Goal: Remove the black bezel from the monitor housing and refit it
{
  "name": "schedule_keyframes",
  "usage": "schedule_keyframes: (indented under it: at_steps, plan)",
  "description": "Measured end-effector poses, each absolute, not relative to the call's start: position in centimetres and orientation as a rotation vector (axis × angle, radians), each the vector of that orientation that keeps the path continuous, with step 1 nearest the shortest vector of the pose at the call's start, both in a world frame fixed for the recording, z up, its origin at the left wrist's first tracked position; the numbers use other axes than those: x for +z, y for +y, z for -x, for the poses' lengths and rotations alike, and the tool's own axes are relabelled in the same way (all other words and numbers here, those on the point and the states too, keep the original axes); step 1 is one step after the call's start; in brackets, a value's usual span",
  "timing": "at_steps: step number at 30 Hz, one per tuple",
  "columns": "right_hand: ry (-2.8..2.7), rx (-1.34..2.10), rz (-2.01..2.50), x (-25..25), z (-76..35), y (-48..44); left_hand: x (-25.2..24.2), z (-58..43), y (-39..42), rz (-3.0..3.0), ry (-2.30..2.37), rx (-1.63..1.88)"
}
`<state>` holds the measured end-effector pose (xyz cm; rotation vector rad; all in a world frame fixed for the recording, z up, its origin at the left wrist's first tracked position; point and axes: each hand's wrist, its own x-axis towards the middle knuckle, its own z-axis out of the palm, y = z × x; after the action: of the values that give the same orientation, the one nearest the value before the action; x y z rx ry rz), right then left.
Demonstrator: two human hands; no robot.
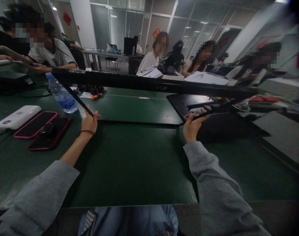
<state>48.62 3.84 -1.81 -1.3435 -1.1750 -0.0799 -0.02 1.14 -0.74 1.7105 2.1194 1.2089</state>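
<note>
A thin black monitor bezel [134, 82], an open rectangle with a small pale logo on its far bar, is tilted up over the green table. My left hand [89, 123] is closed around its left side bar near the front corner, thumb along the bar. On the right side bar my right hand [192, 126] is closed too, close to the other front corner. Through the opening the tabletop shows. Beside my right hand lies a flat black panel [228, 127] with a second black frame-like part [176, 105] behind it, partly hidden by the bezel.
Left of my left hand stand a water bottle [63, 95], a white power bank [18, 117] and two red-edged phones [36, 124], one with a black case [48, 130] on it. A grey board [284, 137] lies at right. Several people sit across the table.
</note>
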Motion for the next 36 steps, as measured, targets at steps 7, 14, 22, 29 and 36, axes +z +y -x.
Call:
schedule_keyframes:
  at_steps: [7,14,22,29,36]
  plan:
    - [-1.259,0.054,1.518,-3.4,-49.7,4.4,-0.5,0.4,1.0,-1.689,2.116,1.202]
    - [-1.31,0.164,1.537,-4.2,-49.9,4.6,-1.5,0.9,1.7,-1.721,2.007,1.238]
    - [-1.4,0.161,1.778,-4.8,-50.3,4.4,-2.2,1.6,2.3,-1.663,2.121,1.027]
    - [-1.372,0.218,1.838,-5.2,-50.4,4.9,-1.8,1.9,2.1,-1.694,2.283,0.834]
    - [-1.548,-0.017,1.878,-6.3,-51.5,5.5,-2.1,2.1,1.9,-1.865,2.426,0.529]
